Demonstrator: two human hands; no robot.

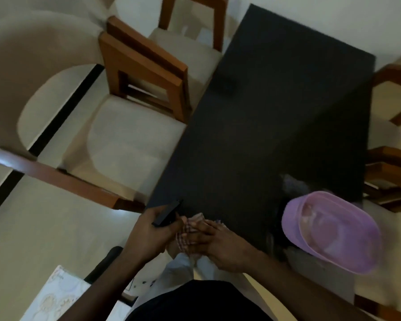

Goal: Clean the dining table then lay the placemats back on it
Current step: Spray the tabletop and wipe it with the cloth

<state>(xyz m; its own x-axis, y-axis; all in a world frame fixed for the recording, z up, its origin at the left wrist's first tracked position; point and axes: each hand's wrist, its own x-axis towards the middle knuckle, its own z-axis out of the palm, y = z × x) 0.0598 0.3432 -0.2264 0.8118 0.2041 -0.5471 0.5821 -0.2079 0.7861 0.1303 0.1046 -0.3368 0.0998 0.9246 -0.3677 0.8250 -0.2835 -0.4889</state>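
The person stands at the near end of the dark surface [276,117], which is bare of placemats, so the cleaning step looks to be the one in hand, probably at its very start.

The left hand [148,230] has its fingers [169,224] curled shut around a small flat black object [167,213], blurred and too dark to name. The right hand [218,244] lies just beside it, fingers partly curled and gathered onto a checked cloth [190,230] that sits bunched between the two hands at the surface's near edge. Whether the right hand truly pinches the cloth or only presses on it, I cannot tell.

Well off to the right of the fingers, at the near right corner, a purple basin [331,230] overhangs the edge. A pale patterned sheet [56,295] shows below and left of the left hand, off the surface; it may be a placemat, though that is a guess.

The next move likely calls for freeing the left hand of the black object, then spreading the cloth and sweeping it away from the fingers along the bare top. The basin's perch looks risky during wiping.
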